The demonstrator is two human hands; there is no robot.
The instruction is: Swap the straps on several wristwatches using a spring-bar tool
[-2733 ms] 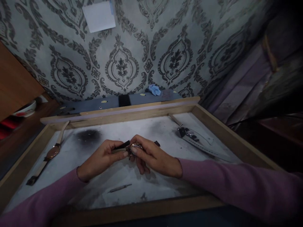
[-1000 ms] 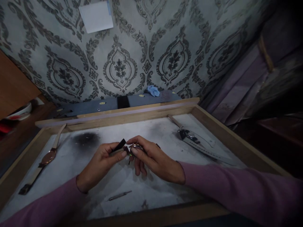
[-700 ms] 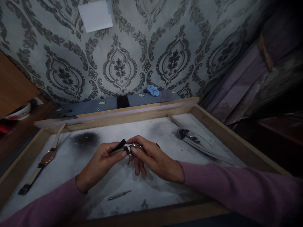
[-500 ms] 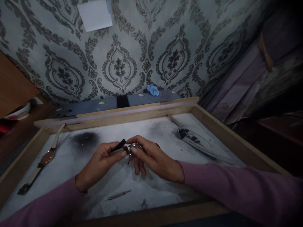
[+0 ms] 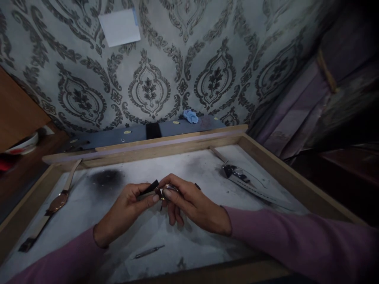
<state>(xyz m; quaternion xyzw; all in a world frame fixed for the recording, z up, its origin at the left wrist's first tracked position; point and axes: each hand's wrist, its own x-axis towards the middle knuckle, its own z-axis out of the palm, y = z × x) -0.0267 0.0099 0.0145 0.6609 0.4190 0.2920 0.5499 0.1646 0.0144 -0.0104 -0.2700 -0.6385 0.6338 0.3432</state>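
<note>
In the middle of the head view my left hand (image 5: 126, 207) is closed, pinching a watch strap (image 5: 153, 185) with a black face and a paler underside between thumb and fingers. My right hand (image 5: 197, 203) grips a round, shiny watch case (image 5: 170, 187) with thumb on top and forefinger behind. Strap end and case edge meet between my fingertips; whether they are joined, I cannot tell. Below my hands lies a slim metal pen-like tool (image 5: 149, 252). A watch with a rose-coloured case and light strap (image 5: 58, 202) rests at the left.
A wooden-rimmed work tray (image 5: 142, 152) surrounds everything, its white surface smudged dark. At the right lies another watch with a dark strap (image 5: 235, 171), next to a long strip with holes (image 5: 251, 190). A blue crumpled cloth (image 5: 191, 116) sits behind the rim.
The whole view has shifted slightly, so the tray and hands appear a little lower. Both hands keep their grips on strap and case, with only slight finger movement.
</note>
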